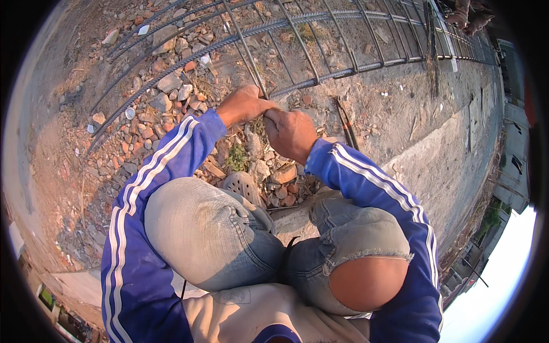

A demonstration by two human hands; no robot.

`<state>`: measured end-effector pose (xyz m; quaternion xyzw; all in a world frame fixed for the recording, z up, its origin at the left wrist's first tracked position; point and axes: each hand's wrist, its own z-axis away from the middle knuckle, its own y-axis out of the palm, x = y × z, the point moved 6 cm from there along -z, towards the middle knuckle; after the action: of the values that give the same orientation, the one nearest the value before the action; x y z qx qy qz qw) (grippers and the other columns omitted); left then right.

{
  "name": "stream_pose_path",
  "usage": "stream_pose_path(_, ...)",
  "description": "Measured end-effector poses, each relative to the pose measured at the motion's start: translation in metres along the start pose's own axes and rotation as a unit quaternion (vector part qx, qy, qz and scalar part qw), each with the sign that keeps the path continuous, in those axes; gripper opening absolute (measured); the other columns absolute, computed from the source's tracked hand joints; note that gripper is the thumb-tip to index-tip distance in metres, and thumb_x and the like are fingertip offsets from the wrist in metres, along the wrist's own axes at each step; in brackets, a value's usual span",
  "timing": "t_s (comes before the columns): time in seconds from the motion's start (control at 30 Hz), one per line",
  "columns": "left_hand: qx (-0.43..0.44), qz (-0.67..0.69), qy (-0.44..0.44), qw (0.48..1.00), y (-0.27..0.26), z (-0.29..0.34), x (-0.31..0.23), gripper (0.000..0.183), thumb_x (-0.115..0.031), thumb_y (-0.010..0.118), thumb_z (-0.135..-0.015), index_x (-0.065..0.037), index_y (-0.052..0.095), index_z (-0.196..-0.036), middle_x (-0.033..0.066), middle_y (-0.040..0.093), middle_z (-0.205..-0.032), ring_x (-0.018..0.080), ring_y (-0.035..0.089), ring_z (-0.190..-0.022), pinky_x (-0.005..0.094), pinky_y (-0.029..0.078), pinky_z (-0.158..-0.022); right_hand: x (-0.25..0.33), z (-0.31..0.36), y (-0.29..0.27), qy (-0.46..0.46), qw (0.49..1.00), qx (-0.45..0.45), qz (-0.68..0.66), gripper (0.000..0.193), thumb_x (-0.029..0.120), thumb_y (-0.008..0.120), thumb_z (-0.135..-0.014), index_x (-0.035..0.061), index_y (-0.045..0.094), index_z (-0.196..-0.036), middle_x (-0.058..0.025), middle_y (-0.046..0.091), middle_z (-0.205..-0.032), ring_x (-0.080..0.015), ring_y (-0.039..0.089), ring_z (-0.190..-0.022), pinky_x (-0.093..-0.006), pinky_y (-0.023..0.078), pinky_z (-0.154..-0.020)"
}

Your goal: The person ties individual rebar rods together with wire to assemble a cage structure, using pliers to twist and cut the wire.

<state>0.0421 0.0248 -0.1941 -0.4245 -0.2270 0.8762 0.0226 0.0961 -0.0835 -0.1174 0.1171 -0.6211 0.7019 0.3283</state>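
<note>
A cage of ribbed steel bars (260, 30) with square stirrups (300, 43) runs across the top of the head view. My left hand (246, 106) is closed at the cage's near corner, where a stirrup meets the nearest long bar (294, 87). Pressed up against it, my right hand (290, 134) is closed too, with its fingers curled under. Whatever lies between its fingers is hidden. Just right of my right hand, a pair of pincers (347, 124) with dark, partly orange handles rests on the ground.
Broken bricks and stones (163, 103) lie under the cage and before my feet. A grey clog (243, 186) shows beside my knee. Farther right runs a concrete strip (426, 151). Another person's hand (477, 23) is at the cage's far end.
</note>
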Motion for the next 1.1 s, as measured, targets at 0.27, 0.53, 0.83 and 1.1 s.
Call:
stream_pose_path(0.27,-0.111,-0.016,0.078,0.991,-0.007,0.015,-0.011,0.057,-0.047,0.045,-0.096,0.004,0.063,-0.079,0.0241,0.055,-0.062,0.0380,0.055,-0.059,0.0457,0.042,-0.060,-0.037,0.015,-0.005,0.026,0.975,-0.176,-0.130,0.008,0.012,0.059,-0.086,0.0049,0.062,-0.083,-0.0143,0.064,-0.075,-0.0361,0.063,-0.064,-0.0434,0.051,-0.057)
stream_pose_path(0.53,-0.143,-0.033,0.103,0.984,-0.007,0.020,-0.015,0.053,-0.045,0.051,-0.093,0.002,0.063,-0.071,0.0270,0.059,-0.069,0.0445,0.059,-0.068,0.0500,0.046,-0.065,-0.019,0.002,-0.025,-0.120,0.983,-0.130,-0.048,0.009,0.011,0.062,-0.083,0.0057,0.062,-0.091,-0.0121,0.065,-0.090,-0.0331,0.063,-0.080,-0.0424,0.050,-0.067)
stream_pose_path(0.83,-0.098,-0.041,0.004,0.994,-0.009,0.033,-0.031,0.056,-0.047,0.048,-0.094,0.004,0.063,-0.076,0.0234,0.058,-0.068,0.0383,0.058,-0.067,0.0470,0.043,-0.067,-0.084,-0.002,0.037,0.168,0.834,-0.047,-0.524,0.026,0.024,0.060,-0.094,0.0070,0.059,-0.075,-0.0032,0.054,-0.059,-0.0149,0.047,-0.048,-0.0284,0.039,-0.048)
stream_pose_path(1.1,-0.093,-0.071,-0.048,0.992,0.000,0.030,-0.021,0.054,-0.046,0.046,-0.096,0.004,0.063,-0.085,0.0246,0.059,-0.082,0.0387,0.058,-0.081,0.0453,0.043,-0.074,-0.052,0.029,0.068,0.084,0.839,0.059,-0.535,0.034,0.031,0.054,-0.097,-0.0012,0.063,-0.106,-0.0046,0.060,-0.066,-0.0115,0.054,-0.058,-0.0276,0.045,-0.054)
